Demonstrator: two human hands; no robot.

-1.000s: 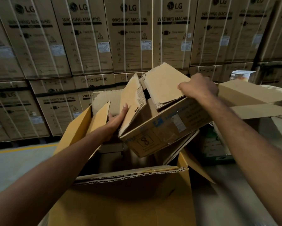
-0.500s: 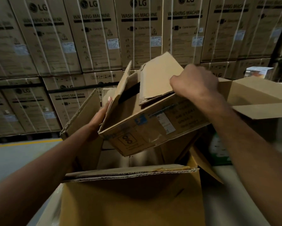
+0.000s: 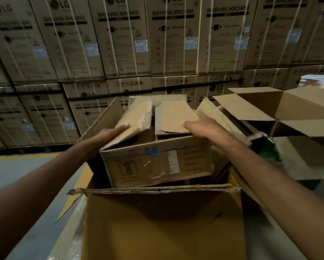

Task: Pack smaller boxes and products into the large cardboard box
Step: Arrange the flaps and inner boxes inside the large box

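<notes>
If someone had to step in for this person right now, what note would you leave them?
Left hand: fingers flat on the left top flap of the smaller box.
Right hand: flat on its right flap.
The smaller box sits partly inside the large cardboard box, its top above the rim.
Left to do: probably press it fully down, then add more items.
Another open box stands to the right.

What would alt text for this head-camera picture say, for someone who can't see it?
The left hand and right hand press on the top flaps of a worn smaller box sitting partway in the open large cardboard box. Stacked washing machine cartons fill the background.
</notes>
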